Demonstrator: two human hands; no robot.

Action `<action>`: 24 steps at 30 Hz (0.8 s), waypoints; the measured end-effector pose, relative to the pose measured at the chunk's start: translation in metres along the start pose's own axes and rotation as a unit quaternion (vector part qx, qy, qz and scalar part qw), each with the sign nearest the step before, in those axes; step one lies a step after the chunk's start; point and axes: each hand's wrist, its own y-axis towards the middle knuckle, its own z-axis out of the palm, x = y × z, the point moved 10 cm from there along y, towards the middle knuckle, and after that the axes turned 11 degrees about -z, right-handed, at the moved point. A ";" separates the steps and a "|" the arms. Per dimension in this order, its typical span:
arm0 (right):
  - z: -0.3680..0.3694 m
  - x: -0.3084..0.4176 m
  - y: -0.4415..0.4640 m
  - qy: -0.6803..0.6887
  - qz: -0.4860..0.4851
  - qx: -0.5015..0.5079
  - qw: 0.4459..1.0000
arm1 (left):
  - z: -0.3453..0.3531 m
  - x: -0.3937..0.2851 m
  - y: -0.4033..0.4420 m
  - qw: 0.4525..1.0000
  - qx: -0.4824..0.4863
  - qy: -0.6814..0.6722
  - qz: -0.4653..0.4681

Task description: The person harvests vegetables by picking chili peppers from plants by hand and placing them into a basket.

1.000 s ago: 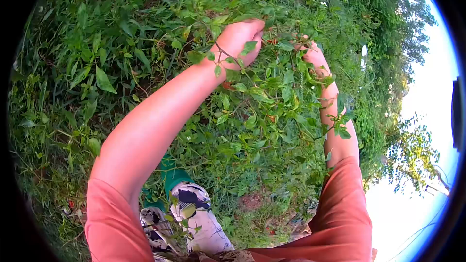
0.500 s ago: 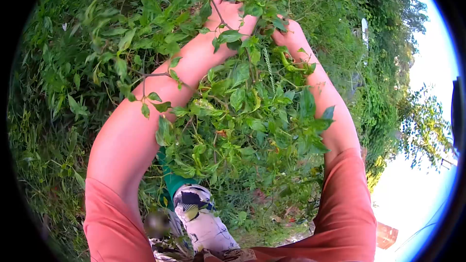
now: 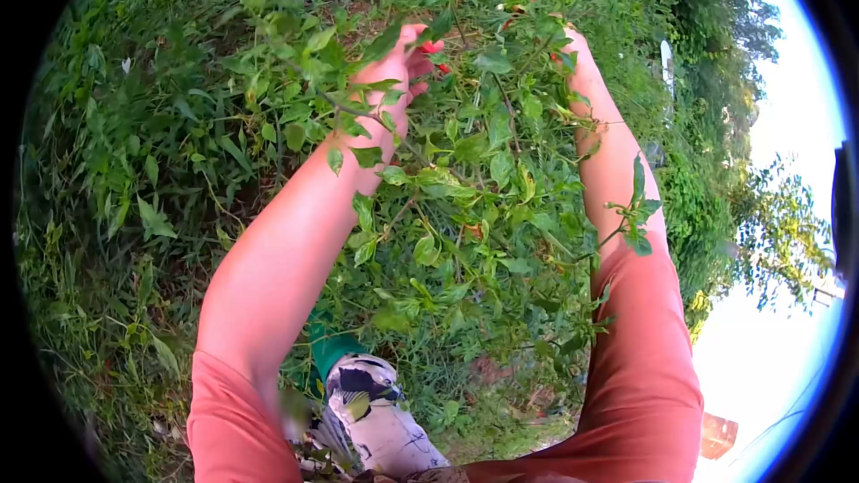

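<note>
A leafy green plant (image 3: 501, 170), which looks like a chili bush, spreads between my two forearms. My left hand (image 3: 413, 61) is at its upper left, fingers curled around small red chilies (image 3: 431, 47) that show at the fingertips. Leaves cover part of that hand and wrist. On the upper right, my right hand (image 3: 575, 43) reaches in among the stems. Foliage hides most of its fingers, so whether it grips anything cannot be seen. Small red spots, probably chilies, show among the leaves near it.
Dense grass and weeds (image 3: 134, 170) fill the left side. Below the plant is my patterned trouser leg (image 3: 380, 416) with a green boot (image 3: 331, 344). Thick bushes (image 3: 707, 125) stand at right, and a brick-coloured block (image 3: 718, 436) is at lower right.
My hands have moved apart: the left down and slightly left, the right to the right. Red chilies now show at my left fingers, and the branches have shifted and spread.
</note>
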 end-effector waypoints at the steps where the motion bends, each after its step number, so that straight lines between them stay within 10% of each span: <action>1: 0.009 0.009 -0.010 0.033 -0.001 0.010 0.999 | -0.015 0.011 0.002 0.990 -0.032 -0.132 -0.043; 5: 0.029 0.020 -0.010 0.121 -0.005 0.047 0.992 | -0.028 -0.008 -0.007 0.974 0.043 -0.223 0.028; 9: 0.033 0.044 0.009 -0.103 -0.146 0.155 0.972 | -0.042 -0.004 -0.016 0.988 0.000 -0.150 -0.026; 10: 0.045 0.040 0.007 -0.159 -0.141 0.308 0.927 | -0.046 -0.006 -0.022 0.993 -0.003 -0.117 -0.014; 15: 0.052 0.017 -0.001 -0.212 -0.107 0.434 0.869 | -0.065 0.003 -0.029 0.995 0.002 -0.101 0.007; 17: 0.049 -0.050 0.074 -0.001 -0.117 0.542 0.832 | -0.071 0.004 -0.034 0.994 -0.020 -0.110 0.022; 18: 0.021 -0.053 0.124 -0.290 -0.376 0.381 0.793 | -0.069 0.001 -0.039 0.996 -0.014 -0.080 0.020; 24: 0.036 0.048 0.018 -0.555 -0.399 0.272 0.678 | -0.087 0.022 -0.063 0.997 -0.065 -0.017 -0.040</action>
